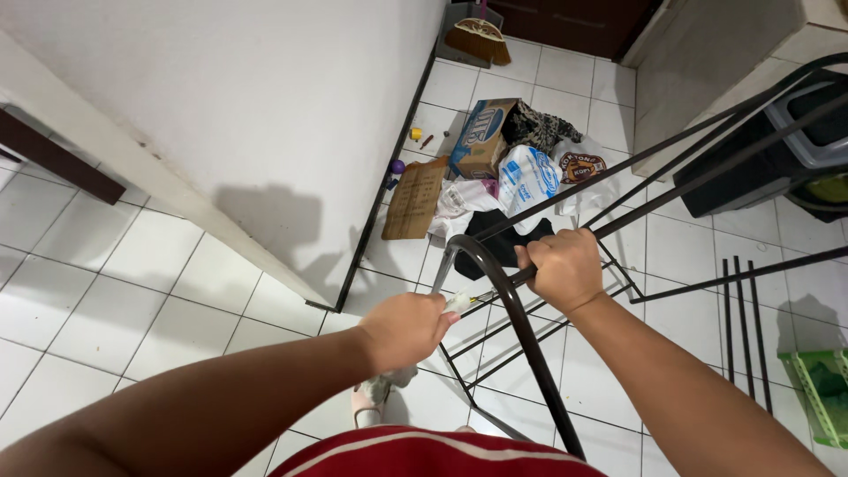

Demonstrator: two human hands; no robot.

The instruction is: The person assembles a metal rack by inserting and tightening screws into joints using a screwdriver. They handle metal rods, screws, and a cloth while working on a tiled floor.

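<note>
A dark metal frame of thin bars (671, 190) stands tilted over the white tiled floor, with a curved tube (512, 300) at its near end. My right hand (565, 268) is closed around one of the bars where they meet the curved tube. My left hand (408, 329) is closed on a white cloth (386, 382), which hangs below the fist, and presses a bit of it against the same bar just left of my right hand. The frame's lower wire shelf (495, 344) shows beneath both hands.
A white wall (265, 106) rises on the left. Behind the frame lie a cardboard box (481, 137), plastic bags (530, 177), flat cardboard (415, 201) and a broom (477, 40). A dark bin (760, 168) stands right, loose rods (742, 318) beside it, a green object (821, 389) at the edge.
</note>
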